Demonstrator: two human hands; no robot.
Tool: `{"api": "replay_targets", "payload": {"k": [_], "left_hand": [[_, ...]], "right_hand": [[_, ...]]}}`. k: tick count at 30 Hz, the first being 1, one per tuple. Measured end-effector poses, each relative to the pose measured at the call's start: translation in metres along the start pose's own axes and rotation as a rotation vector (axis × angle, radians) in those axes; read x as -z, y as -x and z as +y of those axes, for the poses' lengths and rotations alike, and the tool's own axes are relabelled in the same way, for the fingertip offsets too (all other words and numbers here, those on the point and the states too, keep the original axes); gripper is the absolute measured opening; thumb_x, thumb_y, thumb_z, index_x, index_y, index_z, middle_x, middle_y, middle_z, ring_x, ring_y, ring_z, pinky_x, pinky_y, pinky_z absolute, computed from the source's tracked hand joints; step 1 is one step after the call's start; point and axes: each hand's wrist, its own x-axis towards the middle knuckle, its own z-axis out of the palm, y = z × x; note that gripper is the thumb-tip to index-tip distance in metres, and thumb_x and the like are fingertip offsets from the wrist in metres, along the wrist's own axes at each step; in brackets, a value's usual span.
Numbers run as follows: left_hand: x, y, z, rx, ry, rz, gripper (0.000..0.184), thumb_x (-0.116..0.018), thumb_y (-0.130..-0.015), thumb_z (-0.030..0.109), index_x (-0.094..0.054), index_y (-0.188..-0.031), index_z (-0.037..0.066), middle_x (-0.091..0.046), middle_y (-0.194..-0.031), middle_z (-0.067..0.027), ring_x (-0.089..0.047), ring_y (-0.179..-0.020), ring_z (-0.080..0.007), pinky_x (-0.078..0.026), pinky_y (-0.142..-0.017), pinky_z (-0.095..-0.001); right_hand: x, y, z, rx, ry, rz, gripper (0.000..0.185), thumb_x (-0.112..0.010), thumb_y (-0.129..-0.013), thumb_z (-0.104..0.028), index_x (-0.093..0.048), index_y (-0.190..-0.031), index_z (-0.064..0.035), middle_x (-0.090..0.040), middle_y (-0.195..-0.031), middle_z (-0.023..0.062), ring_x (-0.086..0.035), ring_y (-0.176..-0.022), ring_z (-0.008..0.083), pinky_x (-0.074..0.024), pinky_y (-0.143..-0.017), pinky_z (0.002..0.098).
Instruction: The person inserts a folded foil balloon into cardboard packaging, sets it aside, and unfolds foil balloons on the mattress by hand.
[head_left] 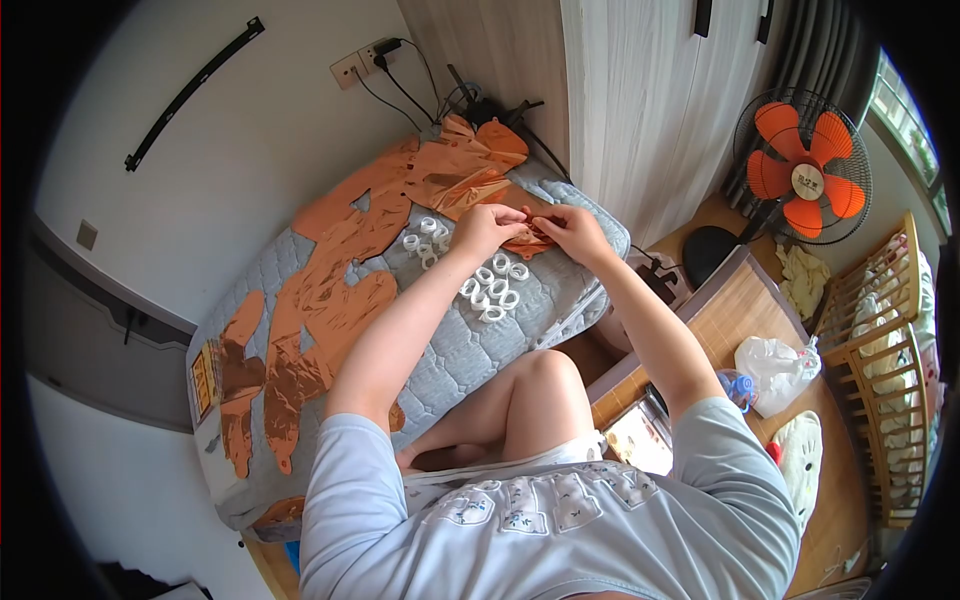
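My left hand [484, 230] and my right hand [572, 232] are close together above the far side of the grey quilted mattress [450, 340]. Between them is a piece of shiny orange foil [527, 242], pinched by the fingers of both. Several white rings [492, 292] lie on the mattress just below my hands, and more white rings [428, 226] are left of my left hand. Large flat orange foil shapes [340, 300] spread over the mattress to the left and behind my hands.
A black fan with orange blades [806, 178] stands at the right, near a wooden crib [880, 370]. A white plastic bag [775, 372] lies on the right. Cables hang from a wall socket [348, 70] behind the mattress. A pale wardrobe [650, 110] rises beyond it.
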Motion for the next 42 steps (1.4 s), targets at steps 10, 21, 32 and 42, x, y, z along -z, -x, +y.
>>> {"api": "replay_targets", "payload": {"k": [10,21,32,42], "left_hand": [[-0.002,-0.004,-0.009,-0.019,0.111,-0.013,0.029,-0.073,-0.093,0.012,-0.072,-0.119,0.000,-0.076,-0.107,-0.0073,-0.071,-0.098,-0.0127,-0.056,-0.085,-0.0272],[-0.004,-0.003,-0.010,-0.001,0.103,0.018,0.030,-0.078,-0.088,0.021,-0.076,-0.114,0.007,-0.079,-0.100,-0.0055,-0.075,-0.091,-0.0133,-0.057,-0.082,-0.0277],[-0.003,0.000,-0.001,-0.047,0.026,0.035,0.027,-0.073,-0.092,0.015,-0.072,-0.116,0.002,-0.077,-0.105,-0.0063,-0.072,-0.096,-0.0130,-0.056,-0.085,-0.0275],[-0.002,0.014,0.019,-0.302,-0.353,0.231,0.024,-0.080,-0.085,0.022,-0.074,-0.105,0.011,-0.078,-0.095,-0.0038,-0.070,-0.089,-0.0168,-0.049,-0.086,-0.0362]], "right_hand": [[-0.001,-0.001,0.002,-0.003,0.039,0.016,0.024,-0.070,-0.096,-0.020,-0.075,-0.108,-0.0006,-0.075,-0.090,0.0115,-0.066,-0.077,0.0132,-0.0529,-0.073,0.0301],[0.001,0.002,-0.002,-0.036,-0.008,-0.004,0.027,-0.069,-0.096,-0.022,-0.074,-0.110,0.0009,-0.076,-0.093,0.0113,-0.068,-0.081,0.0150,-0.0536,-0.075,0.0302],[-0.001,0.000,0.004,-0.005,0.006,0.011,0.028,-0.071,-0.094,-0.021,-0.074,-0.110,0.0012,-0.075,-0.094,0.0118,-0.066,-0.079,0.0153,-0.0536,-0.075,0.0302],[-0.009,0.001,0.004,0.408,0.300,0.129,0.024,-0.072,-0.085,-0.022,-0.074,-0.101,-0.0049,-0.072,-0.083,0.0132,-0.067,-0.078,0.0342,-0.0536,-0.070,0.0424]]}}
